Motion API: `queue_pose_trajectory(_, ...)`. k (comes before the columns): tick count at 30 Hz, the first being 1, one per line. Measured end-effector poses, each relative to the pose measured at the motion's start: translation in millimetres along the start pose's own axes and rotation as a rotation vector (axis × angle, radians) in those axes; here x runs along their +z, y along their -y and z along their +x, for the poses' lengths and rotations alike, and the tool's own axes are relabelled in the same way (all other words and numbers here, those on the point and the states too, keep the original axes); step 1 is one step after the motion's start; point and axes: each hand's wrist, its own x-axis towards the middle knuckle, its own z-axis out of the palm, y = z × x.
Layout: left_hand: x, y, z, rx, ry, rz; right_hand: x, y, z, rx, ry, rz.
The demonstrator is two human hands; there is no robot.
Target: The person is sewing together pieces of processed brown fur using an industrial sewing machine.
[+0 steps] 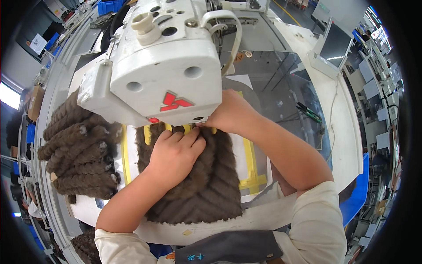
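Observation:
A dark brown fur piece point(206, 193) lies flat beneath the head of a white sewing machine point(167, 75). My left hand point(176, 154) rests on the fur near its far edge, fingers bent and closed on it close under the machine head. From the right, my right hand point(231, 115) reaches to the same far edge. Its fingertips meet the fur beside my left fingers, pinched together as far as they show; the machine head covers part of them. The needle area is hidden. Yellow strips point(148, 135) show at the fur's far edge.
Rolled brown fur strips point(81, 154) are heaped to the left. Yellow tape point(252, 176) marks the white work surface to the right of the fur. Farther right, green-handled snips point(309, 112) lie on a glass panel, below a small monitor point(336, 46). A blue bin point(356, 193) stands at right.

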Motion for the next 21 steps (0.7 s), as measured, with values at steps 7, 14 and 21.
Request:
queue_pose_trajectory(7, 9.3, 2.9, 8.3, -0.093, -0.023, -0.034, -8.4, -5.8, 3.9, 0.061, 0.028, 0.036)
queue_pose_trajectory(14, 7.1, 1.6, 8.1, -0.113, -0.041, -0.019, -32.4, 15.1, 5.4, 0.307, 0.18, 0.193)
queue_pose_trajectory(21, 8.2, 2.8, 12.2, -0.105, -0.05, -0.021, -15.4, 3.8, 5.6, 0.246, 0.073, 0.144)
